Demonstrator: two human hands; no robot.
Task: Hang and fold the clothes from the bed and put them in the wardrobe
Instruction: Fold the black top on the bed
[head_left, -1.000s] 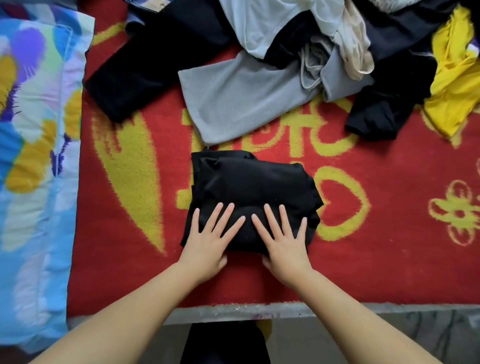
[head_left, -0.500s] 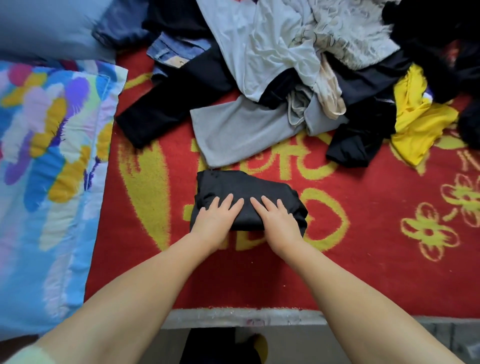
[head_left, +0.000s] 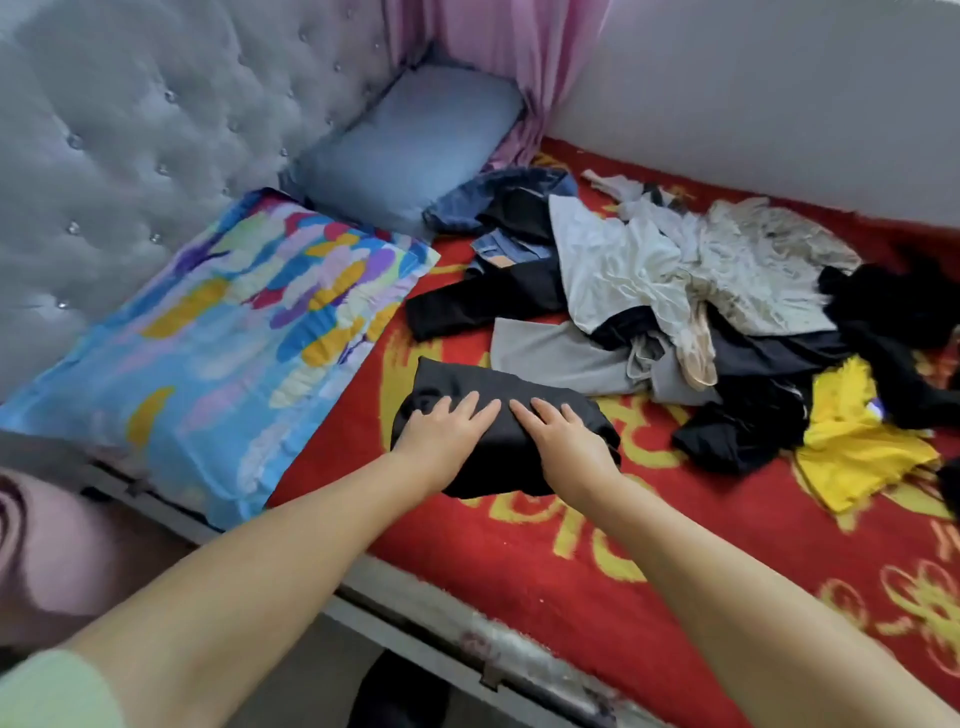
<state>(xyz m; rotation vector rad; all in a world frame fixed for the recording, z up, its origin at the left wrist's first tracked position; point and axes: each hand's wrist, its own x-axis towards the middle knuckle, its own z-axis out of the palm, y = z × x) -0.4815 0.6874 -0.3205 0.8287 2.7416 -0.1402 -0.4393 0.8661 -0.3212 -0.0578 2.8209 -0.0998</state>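
While my left hand (head_left: 441, 434) and right hand (head_left: 563, 441) lie flat side by side, fingers straight and slightly spread, they press on the folded black garment (head_left: 498, 415) at the middle of the frame, on the red blanket (head_left: 519, 561) of the bed. Right of it, toward the upper right, sits the pile of clothes (head_left: 675, 291), with a grey piece (head_left: 550, 353) just beyond the garment and a yellow one (head_left: 852, 441) at the right. A bright pillow (head_left: 218, 338) lies at the left.
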